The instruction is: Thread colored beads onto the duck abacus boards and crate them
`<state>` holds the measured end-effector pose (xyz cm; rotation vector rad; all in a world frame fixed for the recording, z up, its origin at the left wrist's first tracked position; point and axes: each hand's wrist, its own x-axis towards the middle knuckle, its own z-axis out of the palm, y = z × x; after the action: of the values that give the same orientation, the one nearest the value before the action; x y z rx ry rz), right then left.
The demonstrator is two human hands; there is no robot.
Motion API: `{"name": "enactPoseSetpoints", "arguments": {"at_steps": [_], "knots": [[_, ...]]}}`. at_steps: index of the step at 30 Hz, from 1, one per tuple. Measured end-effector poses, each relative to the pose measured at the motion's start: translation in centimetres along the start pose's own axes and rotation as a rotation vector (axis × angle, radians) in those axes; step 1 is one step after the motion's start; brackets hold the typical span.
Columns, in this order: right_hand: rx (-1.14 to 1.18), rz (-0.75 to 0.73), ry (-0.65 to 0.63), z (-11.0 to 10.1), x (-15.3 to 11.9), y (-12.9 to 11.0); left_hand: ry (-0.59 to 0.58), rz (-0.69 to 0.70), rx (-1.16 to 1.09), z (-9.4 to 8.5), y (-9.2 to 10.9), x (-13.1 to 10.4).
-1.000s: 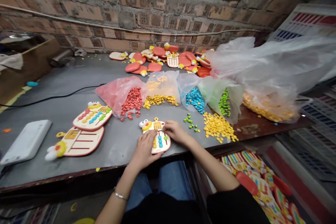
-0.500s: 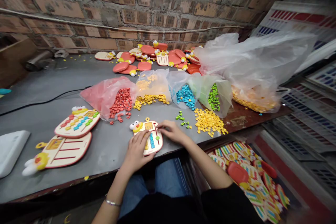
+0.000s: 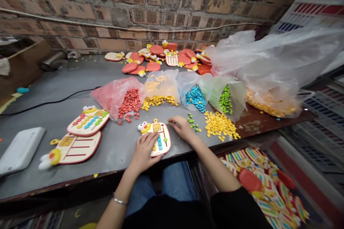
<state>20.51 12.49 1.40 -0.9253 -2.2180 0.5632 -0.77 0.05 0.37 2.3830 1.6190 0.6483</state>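
Note:
A cream toy board [image 3: 163, 146] with a red rim, a yellow duck-like head and big white eyes lies on the table in front of me. Blue beads and one green bead show in its slots; yellow ones peek out beside my fingers. My left hand [image 3: 146, 150] is closed over the board's left side, covering part of it. Just off the board's upper right edge, my right hand [image 3: 182, 128] has thumb and finger pinched together, with what looks like a small green bead at the tips. Loose green beads [image 3: 192, 123] lie right of that hand.
Open bags of red beads [image 3: 130, 102], yellow beads [image 3: 161, 100], blue beads [image 3: 195, 98] and green beads [image 3: 225, 100] line up behind. A yellow bead pile [image 3: 221, 125] lies right. Two boards [image 3: 80, 146] and a white device [image 3: 23, 150] are left; more boards [image 3: 172, 58] heap by the wall.
My right hand has drawn back from the board's slot to just beyond its upper right edge. My left hand stays on the board. The camera view has shifted slightly left.

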Motion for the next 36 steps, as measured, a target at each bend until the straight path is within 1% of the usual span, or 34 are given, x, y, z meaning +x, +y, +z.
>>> {"name": "enactPoseSetpoints", "arguments": {"at_steps": [2, 4, 5, 7, 9, 10, 11, 12, 14, 15, 16, 18, 20, 22, 24, 25, 27, 29, 31, 33, 36], "knots": [[-0.002, -0.052, -0.06, 1.9, 0.9, -1.0, -0.003, 0.0, 0.006, -0.1, 0.0, 0.0], [-0.101, -0.045, -0.09, 3.2, 1.6, -1.4, -0.002, -0.001, 0.011, -0.1, 0.1, 0.0], [-0.157, -0.028, -0.099, 3.5, 1.8, -1.5, -0.001, -0.001, 0.01, -0.1, 0.1, 0.0], [-0.196, -0.023, -0.15, 3.1, 1.7, -1.8, 0.004, 0.002, 0.002, -0.1, 0.0, 0.0], [-0.096, -0.078, -0.27, 1.6, 1.1, -1.9, 0.01, 0.006, -0.005, 0.0, 0.0, 0.0], [-0.029, -0.099, -0.31, 0.7, 0.7, -1.8, 0.013, 0.006, -0.006, 0.0, 0.0, 0.0], [0.016, -0.092, -0.305, -0.3, 0.3, -1.5, 0.016, 0.003, -0.008, 0.0, 0.0, 0.0], [0.015, -0.052, -0.249, -1.2, -0.2, -0.9, 0.017, -0.001, -0.01, 0.0, 0.0, 0.0], [-0.131, 0.097, -0.055, -2.8, -1.1, 0.8, 0.019, -0.009, -0.018, 0.0, 0.1, 0.0], [-0.235, 0.175, 0.016, -3.4, -1.5, 1.9, 0.019, -0.011, -0.023, 0.0, 0.1, 0.0], [-0.328, 0.238, 0.044, -3.7, -1.9, 2.9, 0.019, -0.012, -0.027, 0.0, 0.1, 0.0], [-0.429, 0.304, 0.019, -4.0, -2.2, 4.5, 0.017, -0.012, -0.033, 0.0, 0.0, 0.0], [-0.393, 0.296, 0.018, -3.8, -2.1, 5.0, 0.013, -0.009, -0.035, 0.0, 0.0, 0.0], [-0.276, 0.236, 0.066, -3.3, -1.6, 4.2, 0.012, -0.009, -0.035, 0.0, 0.0, 0.0], [-0.163, 0.159, 0.086, -2.3, -0.8, 2.5, 0.014, -0.012, -0.031, -0.1, 0.1, 0.0], [-0.125, 0.121, 0.072, -1.6, -0.4, 1.6, 0.016, -0.013, -0.029, -0.1, 0.1, 0.0], [-0.099, 0.051, 0.002, 0.0, 0.5, -0.2, 0.017, -0.015, -0.024, -0.1, 0.1, 0.0], [-0.133, 0.005, -0.079, 1.7, 1.2, -1.4, 0.014, -0.015, -0.021, -0.1, 0.1, 0.0], [-0.202, -0.01, -0.119, 3.0, 1.6, -1.9, 0.016, -0.015, -0.017, 0.0, 0.1, 0.0], [-0.222, -0.02, -0.12, 3.3, 1.5, -2.0, 0.023, -0.012, -0.014, 0.0, 0.1, 0.0], [-0.07, -0.052, -0.138, 1.9, 1.0, -1.7, 0.024, -0.015, -0.018, 0.0, 0.1, 0.0]]}}
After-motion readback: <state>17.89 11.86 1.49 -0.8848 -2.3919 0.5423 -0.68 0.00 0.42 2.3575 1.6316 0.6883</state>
